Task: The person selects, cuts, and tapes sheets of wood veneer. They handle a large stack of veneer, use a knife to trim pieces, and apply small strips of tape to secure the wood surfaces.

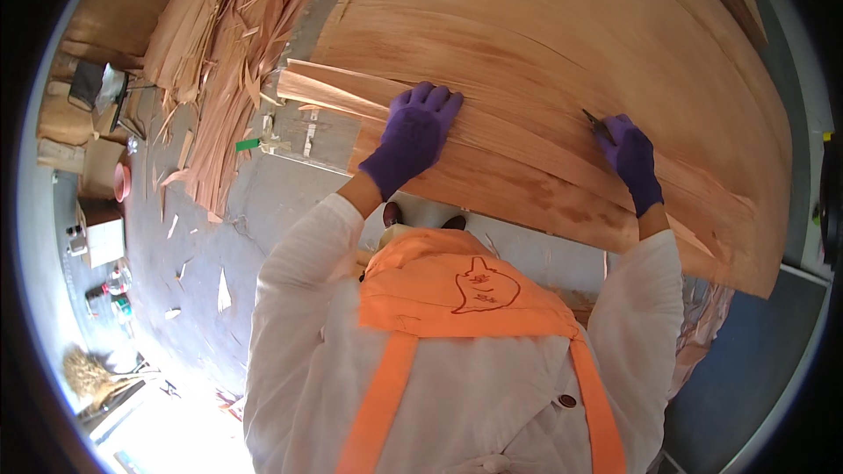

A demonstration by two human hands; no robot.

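Observation:
Large, thin sheets of reddish-brown wood veneer point(527, 17) lie stacked across the table in front of me. My left hand point(411, 136), in a purple glove, lies flat with stretched fingers on a long loose veneer strip point(329, 88). The strip's split left end juts past the sheet's edge. Farther right, my right hand point(632, 158), also in a purple glove, is closed around a small dark cutting tool point(594, 121). Its tip points up and left, over the veneer; whether it touches the wood I cannot tell. The fingers hide most of its handle.
A heap of torn veneer strips point(215, 88) lies at the far left, with scraps scattered on the grey floor point(189, 237). A green piece point(248, 145) lies near the table's left edge. A pink bowl point(122, 182) and a straw broom point(88, 377) are at the left.

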